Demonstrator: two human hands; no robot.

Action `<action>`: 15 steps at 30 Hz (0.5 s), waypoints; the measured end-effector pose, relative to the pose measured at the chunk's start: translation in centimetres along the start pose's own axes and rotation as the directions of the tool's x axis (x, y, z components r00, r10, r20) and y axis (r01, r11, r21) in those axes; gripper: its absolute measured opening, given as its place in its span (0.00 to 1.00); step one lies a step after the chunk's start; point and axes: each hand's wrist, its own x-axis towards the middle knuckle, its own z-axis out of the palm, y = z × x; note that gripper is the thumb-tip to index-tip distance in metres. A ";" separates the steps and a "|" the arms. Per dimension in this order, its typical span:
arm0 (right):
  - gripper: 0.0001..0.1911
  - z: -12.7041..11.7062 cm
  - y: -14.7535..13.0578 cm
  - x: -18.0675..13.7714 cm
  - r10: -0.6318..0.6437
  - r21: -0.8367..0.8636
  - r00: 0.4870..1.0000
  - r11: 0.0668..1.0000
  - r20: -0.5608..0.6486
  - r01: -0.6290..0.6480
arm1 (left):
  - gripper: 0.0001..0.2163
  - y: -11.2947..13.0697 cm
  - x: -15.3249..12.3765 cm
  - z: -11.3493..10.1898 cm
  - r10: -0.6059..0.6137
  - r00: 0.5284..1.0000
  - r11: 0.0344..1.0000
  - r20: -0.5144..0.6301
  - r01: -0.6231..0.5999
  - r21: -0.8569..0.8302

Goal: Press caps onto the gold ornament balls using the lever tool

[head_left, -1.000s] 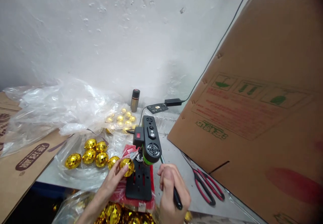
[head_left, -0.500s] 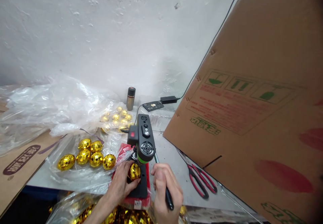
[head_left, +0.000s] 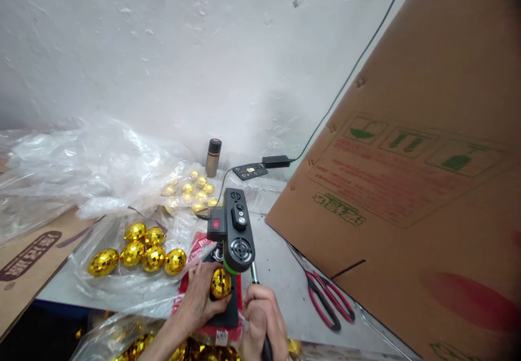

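Observation:
My left hand (head_left: 200, 295) is closed around a gold mirrored egg (head_left: 221, 283) and holds it on the black base plate under the head of a small black bench drill (head_left: 236, 230). The drill has a red switch on its left side and a green ring at the bottom. My right hand (head_left: 260, 317) is wrapped round the drill's black lever handle at the lower edge of the view. Several more gold mirrored eggs (head_left: 138, 251) lie on clear plastic to the left.
A large cardboard sheet (head_left: 415, 149) leans in on the right. Red-handled scissors (head_left: 325, 301) lie beside the drill. A small brown bottle (head_left: 213, 157), a power adapter (head_left: 277, 161) with cable and a bag of smaller gold pieces (head_left: 191, 192) sit near the wall. Crumpled plastic (head_left: 81, 160) covers the left.
My left hand carried the gold egg from beside the drill to under its head and settled it on the base plate. My right hand on the lever moved lower.

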 end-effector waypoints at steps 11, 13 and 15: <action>0.19 1.2 1.1 -1.1 -0.012 -0.088 0.992 0.996 -0.123 0.001 | 0.19 0.0 -0.1 0.2 0.014 1.000 1.000 -0.019 -0.014 -0.011; 0.18 1.0 1.9 -1.0 -0.106 -0.099 0.988 0.991 -0.112 0.095 | 0.19 0.1 -0.1 0.2 0.014 0.999 1.000 -0.029 -0.014 -0.015; 0.18 0.9 2.4 -0.9 -0.172 -0.108 0.980 0.981 -0.098 0.162 | 0.19 0.1 0.0 0.3 0.019 0.999 1.000 -0.042 -0.020 -0.022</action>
